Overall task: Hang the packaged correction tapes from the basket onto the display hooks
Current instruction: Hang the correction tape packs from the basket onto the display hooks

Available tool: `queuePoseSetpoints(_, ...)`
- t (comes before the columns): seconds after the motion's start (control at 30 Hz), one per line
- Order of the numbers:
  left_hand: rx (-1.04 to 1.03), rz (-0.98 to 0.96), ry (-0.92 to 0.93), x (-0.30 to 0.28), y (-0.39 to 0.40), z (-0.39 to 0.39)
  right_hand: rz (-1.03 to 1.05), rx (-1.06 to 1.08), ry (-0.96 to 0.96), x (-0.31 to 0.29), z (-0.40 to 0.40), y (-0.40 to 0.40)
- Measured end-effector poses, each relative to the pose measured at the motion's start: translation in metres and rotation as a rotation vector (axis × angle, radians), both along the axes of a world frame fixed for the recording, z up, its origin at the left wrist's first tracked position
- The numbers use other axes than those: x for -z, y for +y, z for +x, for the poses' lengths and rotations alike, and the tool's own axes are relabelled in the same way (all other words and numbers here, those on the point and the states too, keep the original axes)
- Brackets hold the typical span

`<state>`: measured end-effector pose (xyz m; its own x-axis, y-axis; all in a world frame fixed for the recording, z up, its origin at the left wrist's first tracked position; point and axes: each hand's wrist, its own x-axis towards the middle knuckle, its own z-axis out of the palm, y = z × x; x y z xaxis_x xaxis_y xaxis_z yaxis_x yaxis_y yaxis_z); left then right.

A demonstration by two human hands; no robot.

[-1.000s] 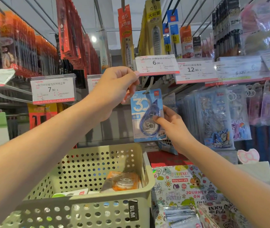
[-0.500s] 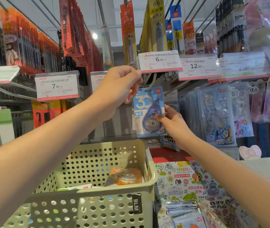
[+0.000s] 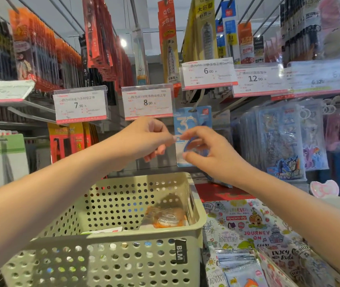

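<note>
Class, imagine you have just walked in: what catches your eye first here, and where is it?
Two hands, left hand and right hand, meet at centre before a blue correction tape pack hanging on a display hook. Below sits a perforated basket with an orange correction tape pack inside. White price tags line the hooks above.

The basket (image 3: 111, 255) is pale sage green, its walls dotted with rows of round holes, with a black label lettered in white at its front right corner. Inside the basket lies an orange and clear correction tape pack (image 3: 166, 218). Above the basket hangs a light blue correction tape pack (image 3: 193, 123) with a white "30". The price tags (image 3: 147, 102) above the basket are white with pink-red bottom edges and black numbers. Right of the basket, a white carton (image 3: 254, 226) carries colourful cartoon doodles and orange lettering.
</note>
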<state>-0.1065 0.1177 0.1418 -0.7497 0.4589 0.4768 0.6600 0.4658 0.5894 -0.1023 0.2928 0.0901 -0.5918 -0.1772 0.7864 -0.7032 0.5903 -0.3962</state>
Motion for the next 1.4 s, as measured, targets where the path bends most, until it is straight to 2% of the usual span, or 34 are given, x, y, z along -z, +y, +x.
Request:
queuePoseSetpoints(0.23,-0.173,-0.213,-0.159,0.024,-0.019,-0.015,0.517,-0.086,-0.302,-0.003,0.004,-0.015)
queuePoseSetpoints(0.37,-0.206,-0.327,-0.322,0.038,-0.027,-0.025,0.645,-0.113,-0.449,-0.004,0.002,-0.024)
queuePoseSetpoints(0.57,-0.222,-0.35,-0.609,0.055,-0.03,-0.027,0.882,-0.076,-0.65,-0.002,-0.01,-0.04)
queuePoseSetpoints(0.67,-0.201,-0.316,-0.737,0.06,-0.031,-0.028,0.992,-0.054,-0.675,-0.001,-0.014,-0.046)
queuePoseSetpoints(0.77,-0.209,-0.279,-0.777,0.064,-0.03,-0.029,1.062,-0.058,-0.673,0.001,-0.017,-0.05)
queuePoseSetpoints(0.87,-0.209,-0.225,-0.805,0.066,-0.031,-0.031,1.084,-0.077,-0.672,0.002,-0.017,-0.052)
queuePoseSetpoints(1.0,-0.124,-0.138,-0.894,0.061,-0.036,-0.029,1.015,-0.108,-0.614,-0.003,-0.011,-0.049)
queuePoseSetpoints(1.1,-0.076,0.029,-0.926,0.055,-0.043,-0.031,0.921,-0.122,-0.566,-0.008,-0.003,-0.045)
queuePoseSetpoints(1.4,-0.052,0.302,-0.865,0.049,-0.049,-0.022,0.651,-0.146,-0.493,-0.009,0.007,-0.037)
